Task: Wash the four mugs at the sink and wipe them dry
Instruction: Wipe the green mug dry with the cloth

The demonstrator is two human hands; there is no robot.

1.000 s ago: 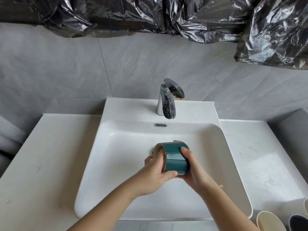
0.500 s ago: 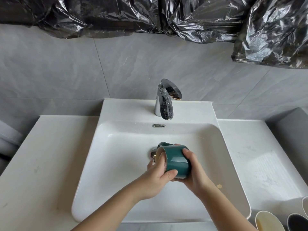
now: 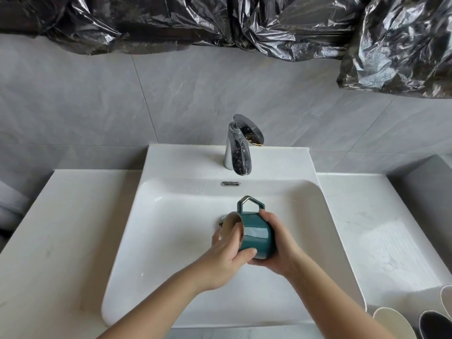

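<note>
A dark green mug (image 3: 256, 234) lies on its side above the white sink basin (image 3: 171, 241), its mouth facing left and its angular handle pointing up toward the faucet. My right hand (image 3: 280, 248) grips the mug round its base end. My left hand (image 3: 227, 250) holds the rim end, thumb under the body and fingers at the mouth. Three more mugs stand at the bottom right corner: a cream one (image 3: 393, 325), a dark one (image 3: 434, 326) and a white one (image 3: 447, 302), all cut off by the frame edge.
A chrome faucet (image 3: 241, 150) stands behind the basin; no water stream shows. White counter (image 3: 61, 228) runs left and right of the sink. Black plastic sheeting (image 3: 220, 20) hangs across the grey tiled wall above.
The mug has been turned in my hands, so its handle now sticks up toward the faucet. Both hands stay on it over the basin.
</note>
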